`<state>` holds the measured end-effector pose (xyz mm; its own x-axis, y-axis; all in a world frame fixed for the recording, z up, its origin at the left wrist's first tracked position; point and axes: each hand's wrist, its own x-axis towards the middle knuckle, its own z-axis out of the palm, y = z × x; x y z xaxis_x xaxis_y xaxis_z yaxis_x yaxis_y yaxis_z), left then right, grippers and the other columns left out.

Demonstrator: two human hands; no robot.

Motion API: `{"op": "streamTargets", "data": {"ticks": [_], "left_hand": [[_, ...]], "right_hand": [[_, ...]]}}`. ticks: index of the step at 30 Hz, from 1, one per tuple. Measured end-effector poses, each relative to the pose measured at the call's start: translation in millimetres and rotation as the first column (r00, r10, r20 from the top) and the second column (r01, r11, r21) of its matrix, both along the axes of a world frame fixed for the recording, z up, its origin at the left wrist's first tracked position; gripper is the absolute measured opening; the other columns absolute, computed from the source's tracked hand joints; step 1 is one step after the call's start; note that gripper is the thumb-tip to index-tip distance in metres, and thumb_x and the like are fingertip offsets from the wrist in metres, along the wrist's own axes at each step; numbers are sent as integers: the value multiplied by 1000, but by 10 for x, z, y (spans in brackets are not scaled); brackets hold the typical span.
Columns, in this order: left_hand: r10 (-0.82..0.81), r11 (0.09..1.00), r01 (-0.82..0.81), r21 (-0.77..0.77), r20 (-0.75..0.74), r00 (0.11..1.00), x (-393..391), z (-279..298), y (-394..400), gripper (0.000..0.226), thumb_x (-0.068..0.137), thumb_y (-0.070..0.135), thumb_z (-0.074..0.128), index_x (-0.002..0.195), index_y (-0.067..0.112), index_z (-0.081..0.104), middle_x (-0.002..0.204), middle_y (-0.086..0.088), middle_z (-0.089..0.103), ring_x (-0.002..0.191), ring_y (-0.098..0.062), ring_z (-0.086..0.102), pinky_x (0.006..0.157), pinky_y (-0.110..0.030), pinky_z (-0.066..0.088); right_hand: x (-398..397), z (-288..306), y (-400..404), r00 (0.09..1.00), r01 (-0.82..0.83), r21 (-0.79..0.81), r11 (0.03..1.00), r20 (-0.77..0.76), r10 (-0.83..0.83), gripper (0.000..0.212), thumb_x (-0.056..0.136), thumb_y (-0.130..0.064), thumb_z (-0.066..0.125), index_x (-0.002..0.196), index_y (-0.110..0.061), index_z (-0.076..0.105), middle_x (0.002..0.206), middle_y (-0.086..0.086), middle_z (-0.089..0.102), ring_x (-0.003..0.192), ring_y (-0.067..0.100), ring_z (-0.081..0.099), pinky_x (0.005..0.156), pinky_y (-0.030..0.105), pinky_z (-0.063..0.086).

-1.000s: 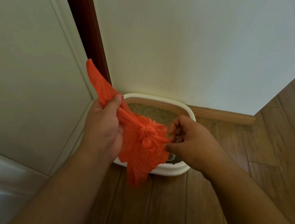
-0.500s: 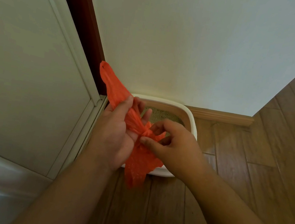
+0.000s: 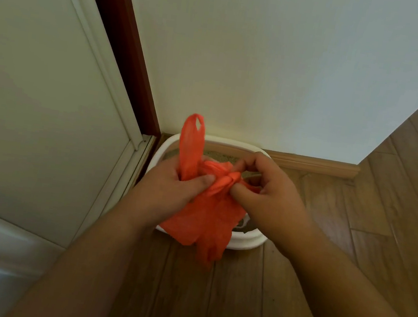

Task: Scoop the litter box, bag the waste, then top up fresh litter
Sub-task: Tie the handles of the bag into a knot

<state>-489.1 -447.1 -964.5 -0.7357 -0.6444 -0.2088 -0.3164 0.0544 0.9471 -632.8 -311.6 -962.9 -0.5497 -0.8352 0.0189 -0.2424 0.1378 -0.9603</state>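
On a wooden floor point(image 3: 236, 296) by a white wall, the litter box point(image 3: 247, 241) sits at twelve o'clock while the left hand point(image 3: 171, 188) and right hand point(image 3: 272, 194) pinch the orange bag point(image 3: 207, 220), knotting it above the box; bagging looks nearly done, topping up remains.

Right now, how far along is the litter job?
Bagging is nearly done: the orange plastic bag shows a knot, which the left hand and right hand grip over the white litter box. Left: the top-up; no fresh-litter container is in view.

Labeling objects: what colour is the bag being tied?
Orange plastic bag, seen clearest in the head view.
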Motion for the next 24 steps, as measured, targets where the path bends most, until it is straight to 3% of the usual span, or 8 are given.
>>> {"op": "streamTargets", "data": {"ticks": [2,5,9,11,15,19,21,24], "left_hand": [[42,999,-42,0,-53,998,-18,-40,18,28,85,53,78,111,42,76,106,7,79,105,-21,74,96,-54,58],[109,994,-106,31,-130,985,-85,-68,68,15,92,43,74,106,38,77,103,3,79,102,-23,75,94,-55,59],[183,978,-158,134,-198,963,-123,-83,105,13,93,39,71,103,33,78,105,-6,79,105,-32,75,97,-62,56],[223,970,-192,150,-228,948,-133,-81,96,9,96,32,69,95,34,78,102,-6,79,105,-31,74,99,-58,55],[343,932,-298,206,-230,911,-126,-29,37,29,102,20,63,81,34,78,84,1,74,87,-21,70,91,-48,57],[238,944,-205,258,-107,965,-100,-10,73,17,101,21,66,94,28,80,100,-9,79,101,-30,75,100,-56,56],[256,936,-223,274,-92,962,-126,-7,99,17,97,13,66,100,26,77,99,-7,79,99,-29,74,97,-51,56],[414,896,-350,274,-231,880,-128,73,70,49,89,5,65,126,37,60,114,7,71,105,-16,71,86,-41,58]], "right_hand": [[9,21,-6,1000,-12,-3,1000,-4,12,14,91,-15,69,100,-26,66,85,-17,68,75,14,65,67,40,61],[19,23,7,999,-38,3,999,-8,38,20,88,-25,72,105,-33,66,93,-14,70,85,13,68,73,44,62],[23,1,25,993,-80,45,996,-85,83,38,78,-38,84,111,-39,64,97,-22,65,95,-3,64,75,22,61],[16,-7,4,986,-11,6,1000,-168,12,30,80,-30,85,105,-35,68,93,-22,66,92,-2,62,73,18,56],[-42,-8,1,983,10,-13,1000,-182,-13,22,83,-20,82,95,-33,69,90,-19,67,86,5,64,74,28,60],[-45,-23,7,978,32,4,999,-204,-30,22,83,-15,80,93,-33,70,84,-18,67,80,7,65,73,34,61],[-64,-32,6,978,58,11,998,-202,-55,22,83,-14,80,93,-32,72,82,-16,68,79,7,65,73,36,61],[-128,-33,21,984,90,20,996,-158,-86,24,80,-15,82,90,-35,73,82,-12,70,80,12,68,73,38,62]]}}
